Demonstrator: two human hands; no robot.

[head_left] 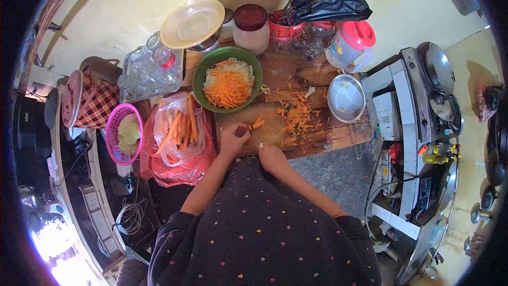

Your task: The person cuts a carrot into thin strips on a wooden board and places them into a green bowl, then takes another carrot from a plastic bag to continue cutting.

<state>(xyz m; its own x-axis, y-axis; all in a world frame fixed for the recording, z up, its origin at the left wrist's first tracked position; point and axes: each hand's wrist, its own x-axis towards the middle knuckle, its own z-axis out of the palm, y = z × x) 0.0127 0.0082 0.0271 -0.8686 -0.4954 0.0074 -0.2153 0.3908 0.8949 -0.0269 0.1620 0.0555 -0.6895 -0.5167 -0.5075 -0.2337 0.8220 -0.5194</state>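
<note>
My left hand (234, 139) is curled at the near edge of the wooden board, its fingers closed at a cut piece of carrot (257, 123). My right hand (271, 159) is closed beside it, around the handle of a knife; the thin blade (255, 136) points toward the carrot. Just beyond the hands stands a green bowl (199, 71) with shredded carrot (228, 91) over paler shreds. Carrot scraps (299, 119) lie scattered to the right. Whole carrots (182, 130) rest in a clear plastic bag on a red bag (174, 172), left of my hands.
A pink basket (109, 133) with pale green leaves sits at far left, near a tray of glassware (148, 77). A metal strainer (346, 99), a lidded jug (352, 45) and a stove (415, 82) are at right. Jars (251, 29) line the wall.
</note>
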